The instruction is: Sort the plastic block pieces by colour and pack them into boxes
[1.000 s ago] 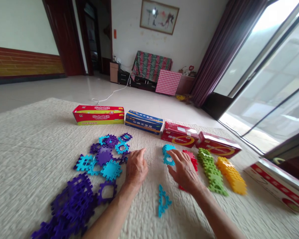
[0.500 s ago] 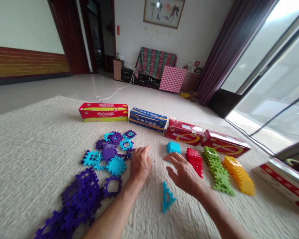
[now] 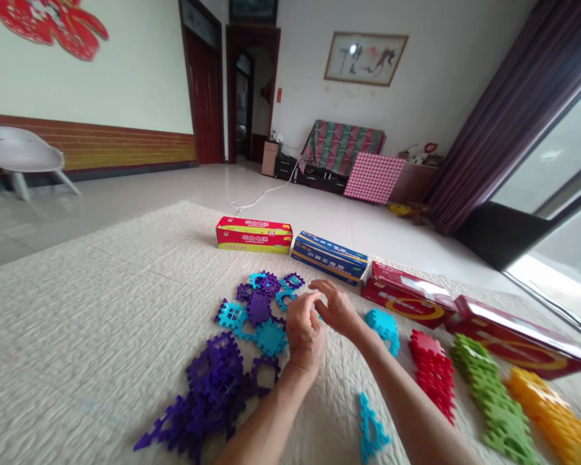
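My left hand (image 3: 306, 332) is closed at the right edge of a mixed spread of interlocking plastic tiles. My right hand (image 3: 336, 310) meets it, fingers curled over toward the left fingers. A sliver of light blue (image 3: 318, 316) shows between the hands, mostly hidden by them. Left of my hands lie a purple tile (image 3: 259, 309) and a light-blue square tile (image 3: 270, 338), among others. Nearer me is a heap of purple tiles (image 3: 215, 378). A light-blue triangular piece (image 3: 370, 429) lies by my right forearm, and a light-blue stack (image 3: 382, 328) sits beyond it.
Overlapping rows of red (image 3: 430, 371), green (image 3: 496, 400) and yellow tiles (image 3: 552, 413) lie to the right. Behind stand a red-and-yellow box (image 3: 254, 236), a blue box (image 3: 329, 258) and two dark red boxes (image 3: 409, 297). Everything rests on a cream quilted mat (image 3: 126, 323).
My right hand has left the light-blue stack and moved over to my left hand; its spread fingers are now curled. The view has turned left, bringing a white chair into sight.
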The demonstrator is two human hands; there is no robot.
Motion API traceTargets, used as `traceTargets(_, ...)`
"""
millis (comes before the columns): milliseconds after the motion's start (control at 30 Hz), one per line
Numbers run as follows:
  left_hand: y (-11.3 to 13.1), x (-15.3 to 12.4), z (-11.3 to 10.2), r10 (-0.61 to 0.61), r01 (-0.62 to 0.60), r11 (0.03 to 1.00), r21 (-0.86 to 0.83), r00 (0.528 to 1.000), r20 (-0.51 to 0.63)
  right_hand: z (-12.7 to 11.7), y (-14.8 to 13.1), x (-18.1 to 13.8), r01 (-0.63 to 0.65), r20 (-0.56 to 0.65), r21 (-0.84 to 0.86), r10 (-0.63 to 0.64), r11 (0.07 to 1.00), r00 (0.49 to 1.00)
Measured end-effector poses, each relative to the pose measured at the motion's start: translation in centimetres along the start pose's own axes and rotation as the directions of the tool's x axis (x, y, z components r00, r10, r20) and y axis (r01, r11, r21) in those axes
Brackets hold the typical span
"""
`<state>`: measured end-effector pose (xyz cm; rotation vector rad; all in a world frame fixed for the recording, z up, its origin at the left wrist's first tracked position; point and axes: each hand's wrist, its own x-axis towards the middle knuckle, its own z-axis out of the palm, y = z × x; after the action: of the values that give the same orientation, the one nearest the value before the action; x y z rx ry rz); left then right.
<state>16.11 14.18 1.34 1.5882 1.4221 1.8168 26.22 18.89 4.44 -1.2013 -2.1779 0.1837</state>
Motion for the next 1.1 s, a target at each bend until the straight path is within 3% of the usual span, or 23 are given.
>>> traceTargets(167,-0.2,5.7,-2.7,-0.271,0.273,0.961,0.054,0.962,-0.031,3.0,-0.8,3.0,0.031,0.084,0.034,-0.033,0.999,0.996)
traceTargets(267,-1.8,10.0,-5.3,-0.271,0.28,0.91,0.306,0.96,-0.073,4.0,-1.0,3.9,0.014,0.128,0.01,-0.015,1.0,0.992)
traceTargets(367,-4.1,12.4,-7.2,-0.349,0.307,0.781,0.544,0.937,-0.027,5.0,-0.6,4.4,-0.047,0.157,-0.034,0.052,0.998,0.986)
traceTargets(467,-6.0,12.0,-7.4,-0.458,0.288,0.676,0.679,0.886,0.08,5.3,0.1,4.3,-0.084,0.19,-0.054,0.092,0.995,0.977)
traceTargets(567,-6.4,10.4,-6.6,-0.407,0.172,0.671,0.721,0.899,0.163,4.8,0.3,3.3,-0.071,0.208,-0.047,0.079,0.996,0.975)
traceTargets(767,-4.0,8.2,-5.9,-0.217,-0.061,0.71,0.702,0.929,0.3,2.6,-1.4,-0.7,-0.081,0.187,-0.035,0.086,0.996,0.979)
traceTargets(933,-1.5,6.9,-6.8,-0.141,-0.164,0.761,0.628,0.903,0.406,0.0,-3.7,-3.9,-0.076,0.219,-0.016,0.078,0.997,0.973)
traceTargets(1033,-0.8,6.2,-7.3,-0.11,-0.176,0.781,0.6,0.906,0.409,-1.4,-4.0,-3.9,-0.18,0.233,-0.023,0.18,0.983,0.956)
traceTargets(1100,-0.8,6.1,-7.5,-0.107,-0.147,0.79,0.596,0.923,0.37,-1.6,-3.5,-2.8,-0.273,0.175,-0.054,0.279,0.96,0.944)
